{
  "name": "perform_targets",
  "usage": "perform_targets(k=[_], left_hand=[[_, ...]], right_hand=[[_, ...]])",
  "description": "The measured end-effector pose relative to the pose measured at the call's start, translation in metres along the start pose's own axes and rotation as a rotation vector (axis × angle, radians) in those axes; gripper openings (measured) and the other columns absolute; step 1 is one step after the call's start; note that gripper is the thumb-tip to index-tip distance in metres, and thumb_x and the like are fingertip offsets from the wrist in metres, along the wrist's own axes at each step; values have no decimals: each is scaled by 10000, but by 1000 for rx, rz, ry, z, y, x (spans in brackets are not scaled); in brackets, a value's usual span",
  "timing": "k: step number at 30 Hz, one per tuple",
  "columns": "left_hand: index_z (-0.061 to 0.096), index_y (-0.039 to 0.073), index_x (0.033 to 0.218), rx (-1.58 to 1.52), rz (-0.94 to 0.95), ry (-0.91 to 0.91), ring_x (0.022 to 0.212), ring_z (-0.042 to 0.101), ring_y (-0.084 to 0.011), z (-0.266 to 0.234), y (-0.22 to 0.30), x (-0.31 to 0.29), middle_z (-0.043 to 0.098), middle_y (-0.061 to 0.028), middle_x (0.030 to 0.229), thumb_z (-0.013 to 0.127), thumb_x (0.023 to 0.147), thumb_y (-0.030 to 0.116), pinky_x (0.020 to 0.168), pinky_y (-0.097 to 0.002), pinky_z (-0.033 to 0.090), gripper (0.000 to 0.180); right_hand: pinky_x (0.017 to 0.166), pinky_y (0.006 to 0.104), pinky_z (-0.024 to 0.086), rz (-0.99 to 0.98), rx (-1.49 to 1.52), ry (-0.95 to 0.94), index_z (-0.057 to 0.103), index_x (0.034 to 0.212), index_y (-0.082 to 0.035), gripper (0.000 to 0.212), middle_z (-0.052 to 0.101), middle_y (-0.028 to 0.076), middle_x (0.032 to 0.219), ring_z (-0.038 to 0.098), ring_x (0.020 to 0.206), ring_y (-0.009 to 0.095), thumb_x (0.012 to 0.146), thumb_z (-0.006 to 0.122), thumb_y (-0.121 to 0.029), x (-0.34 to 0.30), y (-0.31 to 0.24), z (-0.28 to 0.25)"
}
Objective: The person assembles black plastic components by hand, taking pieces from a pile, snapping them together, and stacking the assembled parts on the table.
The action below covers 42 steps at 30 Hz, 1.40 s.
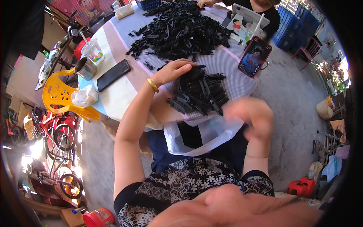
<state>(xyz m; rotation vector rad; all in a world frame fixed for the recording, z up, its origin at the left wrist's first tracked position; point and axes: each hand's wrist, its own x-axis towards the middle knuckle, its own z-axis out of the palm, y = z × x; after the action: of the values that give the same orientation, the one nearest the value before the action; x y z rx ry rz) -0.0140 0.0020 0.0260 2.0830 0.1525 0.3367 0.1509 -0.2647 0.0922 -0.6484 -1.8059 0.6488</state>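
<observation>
A small pile of long, slim black plastic parts (202, 90) lies at the near edge of the cloth-covered round table. My left hand (174, 72), with a gold bracelet on its wrist, rests against the far left side of this pile, fingers stretched out over the parts. Just right of the pile, beyond the table edge, my right hand (251, 113) is smeared by motion, so its fingers cannot be made out. Below the edge, over my lap, hangs a white plastic bag (177, 145) with its mouth open. Farther back spreads a much larger heap of black parts (181, 30).
A black phone (113, 75), a metal cup (86, 69) and a clear plastic cup (92, 51) sit at left. A lit phone (255, 56) stands upright at right. Across the table, another person's hand (207, 3) touches the heap. A yellow chair (58, 90) stands left.
</observation>
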Motion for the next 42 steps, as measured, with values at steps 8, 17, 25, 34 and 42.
perform_targets(k=[8, 17, 25, 34, 42], left_hand=[[273, 86, 1369, 490, 106, 92, 1270, 193, -477, 40, 26, -31, 264, -251, 1368, 708, 525, 652, 1031, -525, 221, 1106], [538, 52, 1112, 658, 241, 607, 1053, 484, -356, 106, 78, -78, 495, -186, 1146, 718, 685, 241, 888, -433, 404, 500], [469, -25, 1111, 333, -178, -128, 923, 567, -358, 292, -17, -113, 588, -202, 937, 630, 752, 394, 741, -417, 472, 575], [477, 159, 1200, 274, -185, -416, 791, 606, -345, 302, 19, -109, 604, -173, 851, 524, 739, 62, 672, -439, 480, 473], [445, 107, 1220, 231, -199, -294, 828, 591, -360, 311, 4, -128, 583, -191, 890, 598, 741, 170, 717, -435, 475, 507]], right_hand=[[1041, 476, 209, 372, -828, 55, 334, 1333, -72, 988, 319, 208, 1359, 234, 1287, 406, 584, 688, -611, -18, 100, -1], [1013, 473, 239, 370, -897, 26, 376, 1308, -66, 928, 407, 205, 1283, 327, 1229, 393, 620, 656, -623, -13, 120, 2], [983, 440, 279, 318, -895, 124, 431, 1279, -84, 829, 477, 167, 1198, 413, 1153, 341, 653, 666, -574, -10, 117, 9], [883, 402, 376, 290, -865, 158, 521, 1167, -26, 608, 516, 155, 1088, 488, 1014, 323, 667, 679, -335, -28, 80, 31], [877, 417, 364, 404, -866, -17, 487, 1214, -86, 679, 457, 124, 1158, 458, 1053, 306, 608, 724, -282, -60, 21, 70]])
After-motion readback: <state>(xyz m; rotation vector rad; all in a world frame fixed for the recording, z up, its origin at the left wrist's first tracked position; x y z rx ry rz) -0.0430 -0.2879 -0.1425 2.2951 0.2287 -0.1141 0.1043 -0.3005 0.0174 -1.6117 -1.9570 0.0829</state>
